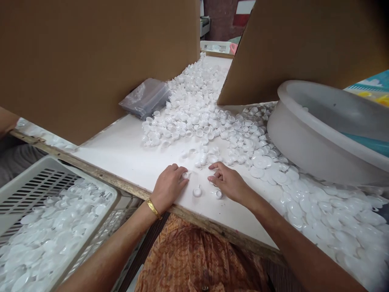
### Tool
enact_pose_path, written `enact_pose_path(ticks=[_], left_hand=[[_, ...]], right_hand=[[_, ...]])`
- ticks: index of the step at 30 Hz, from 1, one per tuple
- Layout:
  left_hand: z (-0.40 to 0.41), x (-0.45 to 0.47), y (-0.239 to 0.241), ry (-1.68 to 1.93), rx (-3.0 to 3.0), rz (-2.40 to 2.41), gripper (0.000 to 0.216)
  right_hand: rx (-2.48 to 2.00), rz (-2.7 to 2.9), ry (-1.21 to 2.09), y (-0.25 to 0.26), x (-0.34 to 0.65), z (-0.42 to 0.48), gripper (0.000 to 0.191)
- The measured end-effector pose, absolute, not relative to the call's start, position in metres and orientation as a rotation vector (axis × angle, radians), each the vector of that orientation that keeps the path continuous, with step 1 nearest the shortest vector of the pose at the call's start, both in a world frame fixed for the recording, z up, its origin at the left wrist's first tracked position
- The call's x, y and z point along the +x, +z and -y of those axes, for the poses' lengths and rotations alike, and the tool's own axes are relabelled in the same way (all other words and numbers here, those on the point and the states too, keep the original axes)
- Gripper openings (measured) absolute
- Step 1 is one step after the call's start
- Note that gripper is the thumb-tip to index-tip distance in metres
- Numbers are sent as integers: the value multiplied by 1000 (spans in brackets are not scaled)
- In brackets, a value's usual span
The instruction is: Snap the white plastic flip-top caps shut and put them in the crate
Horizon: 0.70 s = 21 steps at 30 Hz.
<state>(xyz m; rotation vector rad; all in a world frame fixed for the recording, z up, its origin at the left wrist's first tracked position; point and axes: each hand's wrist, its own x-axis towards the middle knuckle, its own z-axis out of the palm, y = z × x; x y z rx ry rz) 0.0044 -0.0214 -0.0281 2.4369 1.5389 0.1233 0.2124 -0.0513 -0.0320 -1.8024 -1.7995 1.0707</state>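
Note:
My left hand (170, 184) is at the table's front edge, thumb and fingers closed on a small white toy cup (185, 175). To its right, my right hand (226, 179) hovers just over the white tabletop (121, 150), thumb and fingers apart with nothing visible between them. Two loose pieces lie between and below the hands: one white cup (197, 192) and another white cup (218, 194) near my right wrist. Beyond my fingers spreads a large heap of white toy cups (194, 109). Flat white saucers (263, 161) are heaped to the right.
A basket (114, 194) of white pieces stands at the lower left. Cardboard panels (91, 61) rise at left and right. A plastic-wrapped packet (147, 97) lies by the left panel. A big translucent tub (304, 142) stands at right. Someone's arm (7, 121) shows at far left.

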Motion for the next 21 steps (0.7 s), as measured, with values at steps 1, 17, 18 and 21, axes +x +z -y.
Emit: enact_pose_path(ticks=[1, 17, 18, 21], left_hand=[[22, 4, -27, 114, 2434, -1538, 21], [-6, 50, -24, 238, 2459, -1532, 26], [-7, 47, -22, 237, 2461, -1541, 25], [-8, 30, -11, 123, 2572, -1611, 20]], right_hand=[[-1784, 1794, 1059, -34, 211, 52, 21], [-1677, 1938, 656, -42, 215, 57, 19], [-1676, 1941, 585, -40, 215, 56, 20], [-1672, 2076, 338, -31, 211, 50, 23]])
